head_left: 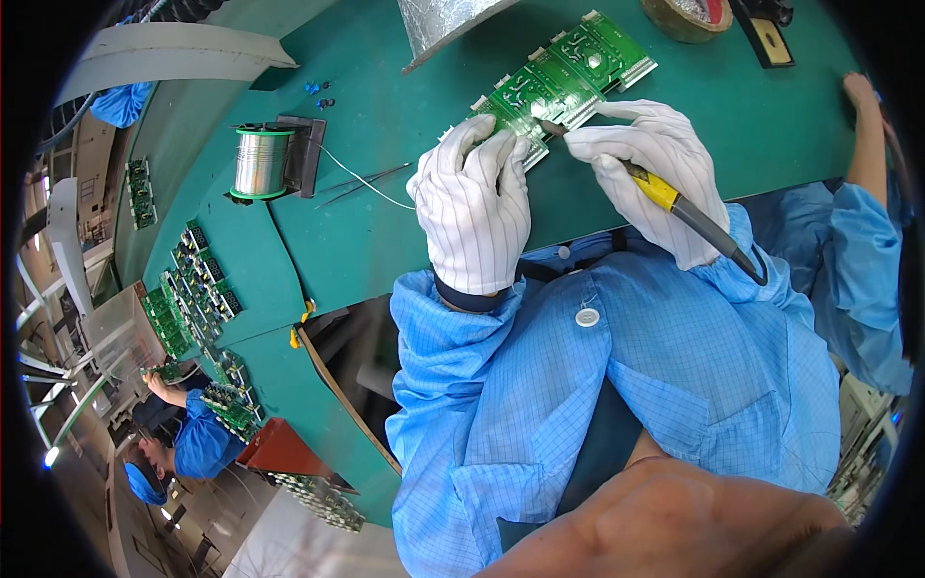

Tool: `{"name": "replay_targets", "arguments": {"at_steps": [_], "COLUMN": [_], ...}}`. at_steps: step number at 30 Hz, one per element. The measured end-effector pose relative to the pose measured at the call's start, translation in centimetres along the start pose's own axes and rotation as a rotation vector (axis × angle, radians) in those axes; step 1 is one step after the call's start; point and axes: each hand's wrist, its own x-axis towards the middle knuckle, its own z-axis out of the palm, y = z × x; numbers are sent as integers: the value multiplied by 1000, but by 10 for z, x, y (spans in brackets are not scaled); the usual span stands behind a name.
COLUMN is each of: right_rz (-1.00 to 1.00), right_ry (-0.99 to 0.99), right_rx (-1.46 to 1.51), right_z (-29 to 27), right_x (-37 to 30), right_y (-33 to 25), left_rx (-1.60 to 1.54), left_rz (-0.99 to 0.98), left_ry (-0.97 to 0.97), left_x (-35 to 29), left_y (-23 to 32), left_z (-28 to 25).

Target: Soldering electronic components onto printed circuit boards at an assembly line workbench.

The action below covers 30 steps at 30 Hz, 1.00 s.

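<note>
A long green circuit board [583, 63] lies aslant on the green work surface in front of me. My left hand [477, 197], in a white striped glove, bends its fingers over the near left end of the board. Thin solder wire [361, 178] runs from a spool [260, 162] to this hand, and its end among the fingers is hidden. My right hand [655, 159], gloved alike, grips a soldering iron [660, 190] with a yellow and black handle. The dark tip of the iron points at the board, close to the left fingertips; whether it touches cannot be told.
Tweezers [381, 180] lie beside the spool's stand [306, 154]. A silver foil-covered piece [438, 24], a round bowl [689, 17] and a black holder [766, 34] are at the far side. Several boards [198, 275] line the left. Co-workers [202, 433] sit left and right [858, 222].
</note>
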Motion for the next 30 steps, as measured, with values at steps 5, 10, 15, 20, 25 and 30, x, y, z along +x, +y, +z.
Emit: {"name": "replay_targets", "arguments": {"at_steps": [5,10,15,20,25,30], "right_rz": [92,95,43,45,30,17], "right_ry": [-30,-28,35,34,26,9], "right_rx": [63,59,27,34,38,61], "right_z": [-8,-6,-6,-5,2,4], "right_x": [-3,-5,0,0,-3,-3], "right_y": [3,2,2,2,4,4], "left_rx": [6,-15,-2,7,-15,14], "left_rz": [-7,-11,-2,4,16,26], "left_ry": [11,23,25,37,37,7], "left_x": [-2,-2,-1,-2,0,1], "left_y": [1,1,1,0,-2,-1], "left_z": [-3,-3,-3,-1,2,2]}}
